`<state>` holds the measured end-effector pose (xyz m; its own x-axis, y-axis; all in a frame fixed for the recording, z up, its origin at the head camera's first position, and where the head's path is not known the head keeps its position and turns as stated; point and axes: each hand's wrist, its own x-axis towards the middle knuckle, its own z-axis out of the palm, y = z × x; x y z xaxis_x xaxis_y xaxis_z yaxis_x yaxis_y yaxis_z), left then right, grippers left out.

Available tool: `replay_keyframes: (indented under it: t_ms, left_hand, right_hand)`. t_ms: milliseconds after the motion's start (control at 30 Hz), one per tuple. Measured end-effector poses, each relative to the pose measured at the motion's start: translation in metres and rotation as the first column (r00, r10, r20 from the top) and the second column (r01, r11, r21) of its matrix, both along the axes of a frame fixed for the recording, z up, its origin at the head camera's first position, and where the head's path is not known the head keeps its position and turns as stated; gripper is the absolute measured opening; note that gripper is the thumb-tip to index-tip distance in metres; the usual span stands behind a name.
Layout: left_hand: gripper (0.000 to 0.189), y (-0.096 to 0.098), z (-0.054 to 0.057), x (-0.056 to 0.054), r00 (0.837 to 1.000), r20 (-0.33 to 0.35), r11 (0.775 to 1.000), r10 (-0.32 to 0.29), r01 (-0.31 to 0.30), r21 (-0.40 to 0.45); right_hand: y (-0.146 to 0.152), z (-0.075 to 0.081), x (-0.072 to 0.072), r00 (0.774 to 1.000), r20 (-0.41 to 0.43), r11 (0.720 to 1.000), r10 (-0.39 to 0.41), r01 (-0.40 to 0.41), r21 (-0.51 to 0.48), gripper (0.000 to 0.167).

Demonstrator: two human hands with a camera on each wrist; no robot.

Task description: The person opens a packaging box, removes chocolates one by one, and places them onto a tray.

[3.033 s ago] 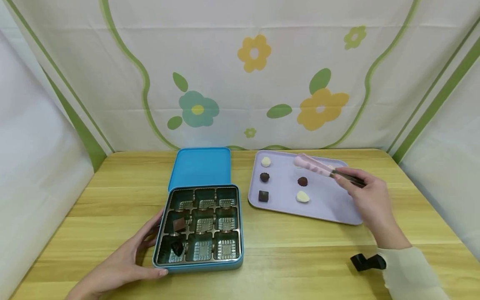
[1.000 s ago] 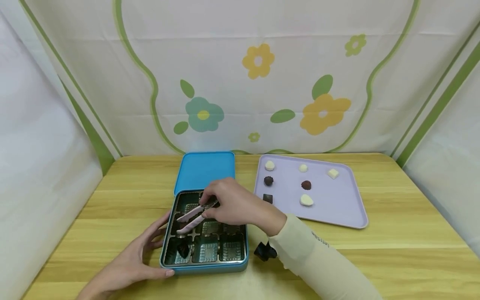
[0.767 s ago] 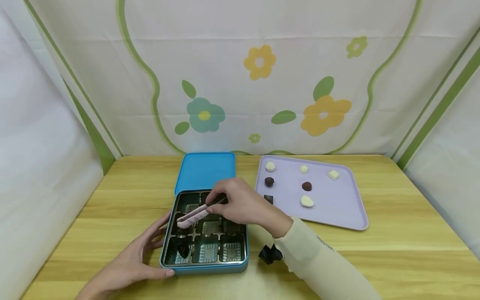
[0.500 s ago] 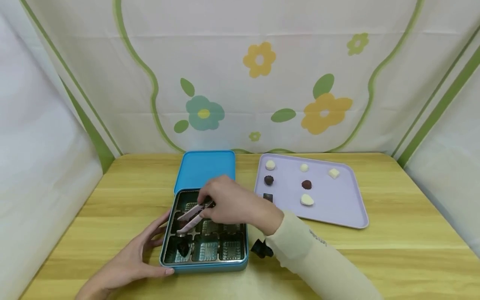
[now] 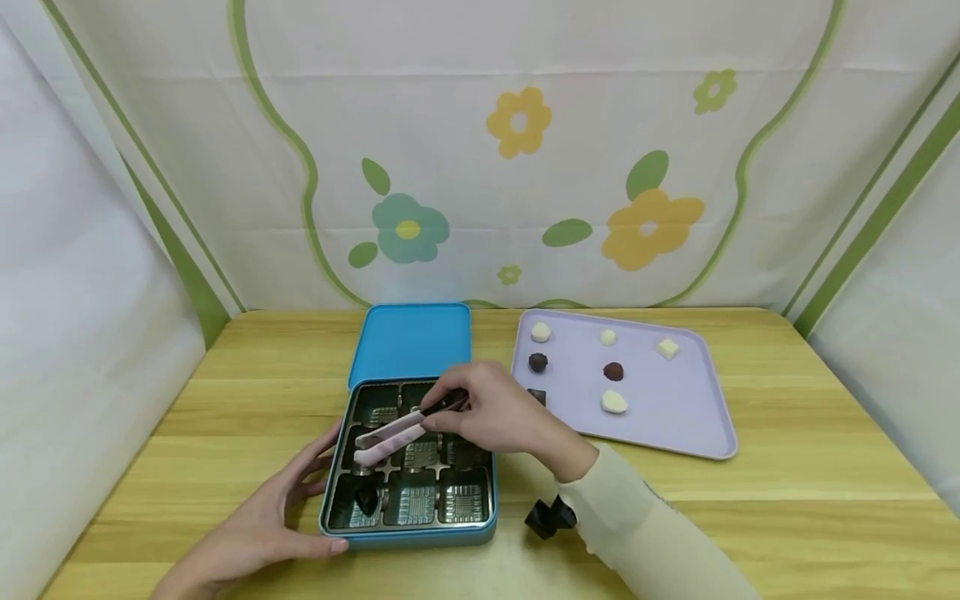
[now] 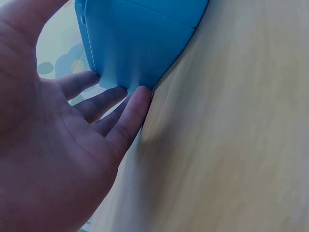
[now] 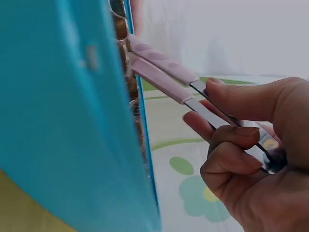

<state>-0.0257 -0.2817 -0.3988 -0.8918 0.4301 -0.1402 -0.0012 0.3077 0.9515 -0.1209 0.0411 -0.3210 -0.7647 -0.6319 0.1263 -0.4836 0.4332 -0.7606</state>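
My right hand (image 5: 495,412) holds a pair of tongs (image 7: 164,79) with pink tips and dark metal handles. The tips reach down into the left middle compartment of a blue tin (image 5: 420,540), slightly apart. A brown square chocolate lies in that compartment, mostly hidden by the tips. A dark chocolate (image 5: 366,500) sits in the front left compartment. My left hand (image 5: 255,521) rests against the tin's left side, fingertips touching its wall (image 6: 140,48) and thumb at the front left corner.
The tin's blue lid (image 5: 412,342) lies behind it. At right, a lilac tray (image 5: 675,417) bears several chocolates, among them a dark round one (image 5: 537,362), a red-brown one (image 5: 613,372) and a white one (image 5: 613,402). A patterned cloth (image 5: 450,125) stands behind the table.
My right hand has moved the tongs left from over the tray into the tin. Since then the tips have closed together and parted again over the left middle compartment. My left hand stays beside the tin.
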Motion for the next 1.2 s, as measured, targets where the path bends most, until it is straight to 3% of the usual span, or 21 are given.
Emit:
replay_keyframes:
  t_ms: [200,500,800,1200]
  left_hand:
    - [0.116,0.001,0.002,0.0,1.0,0.007,1.0,0.007,-0.007,-0.024]
    - [0.116,-0.001,0.0,0.001,1.0,-0.002,1.0,0.004,-0.004,-0.008]
    - [0.117,-0.001,-0.001,-0.001,1.0,-0.005,1.0,0.002,-0.002,-0.024]
    - [0.117,-0.001,0.0,-0.001,1.0,0.005,0.999,0.007,-0.007,-0.033]
  right_hand:
    - [0.01,-0.009,0.002,0.995,0.096,0.996,-0.042,0.049,-0.079,0.01]
    - [0.02,-0.02,0.003,0.982,0.168,0.983,-0.091,0.115,-0.144,0.013]
    - [0.031,-0.027,0.006,0.953,0.279,0.963,-0.119,0.18,-0.203,0.015]
    - [0.032,-0.026,0.004,0.954,0.279,0.966,-0.11,0.168,-0.194,0.015]
